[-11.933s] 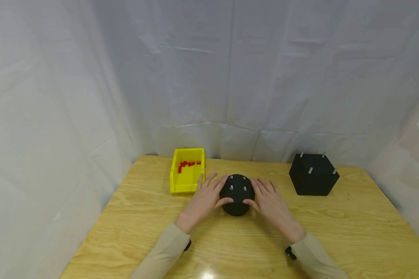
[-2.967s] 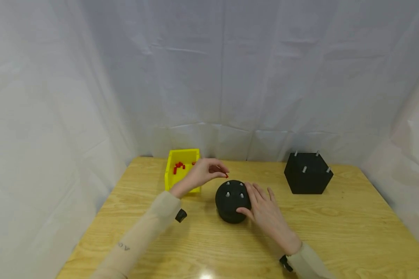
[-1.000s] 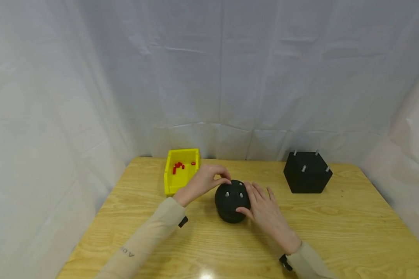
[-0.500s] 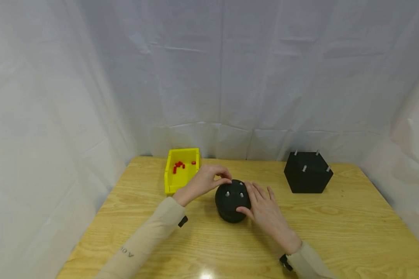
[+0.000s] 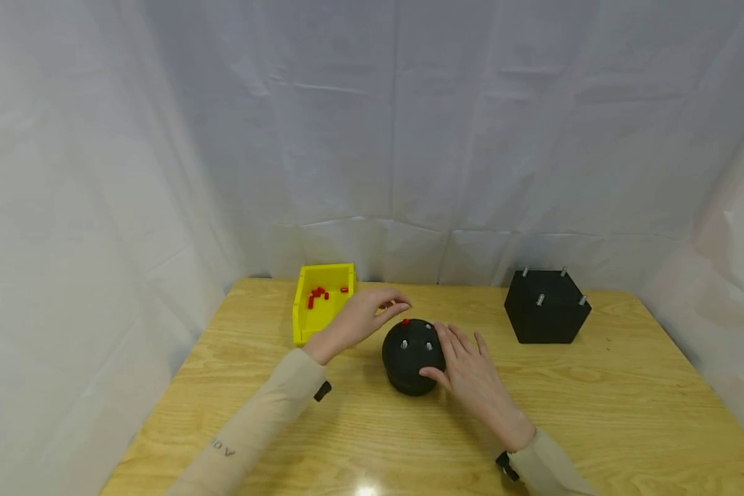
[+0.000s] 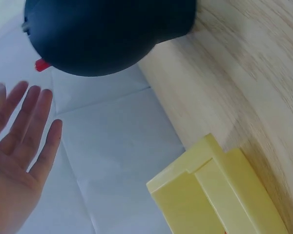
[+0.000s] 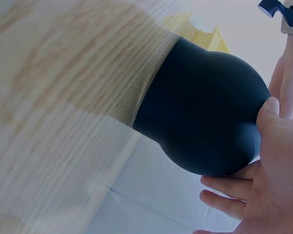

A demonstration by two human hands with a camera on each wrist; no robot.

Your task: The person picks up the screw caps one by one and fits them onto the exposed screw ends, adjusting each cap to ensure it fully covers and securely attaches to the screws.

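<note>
- While the right hand (image 5: 471,375) rests on the black dome (image 5: 412,355), thumb low on its near side and straight fingers along its right flank, the piece sits flat on the wooden table (image 5: 595,413). Right wrist view confirms thumb and fingers touching the dome wall; steadying contact, no curl round it.
- Just off the fingertips of that hand, on the dome's top: two bare metal pins (image 5: 404,344) nearer the person, and one red cap (image 5: 406,322) seated on a far pin. A fourth pin cannot be made out.
- Left hand (image 5: 359,318) hovers just left of and beyond the dome, fingers loosely spread, nothing held; left wrist view shows a flat open palm (image 6: 19,146) with the cap visible at the dome's edge.
- Judgement: for capping well, keep the right hand's pressure constant so the dome does not rock; bring each cap down straight over its pin, press until it bottoms.
- Farther left of the free hand: yellow bin (image 5: 321,308) holding loose red caps (image 5: 317,295).
- Well off to the right: black block (image 5: 547,308) with bare pins on top.
</note>
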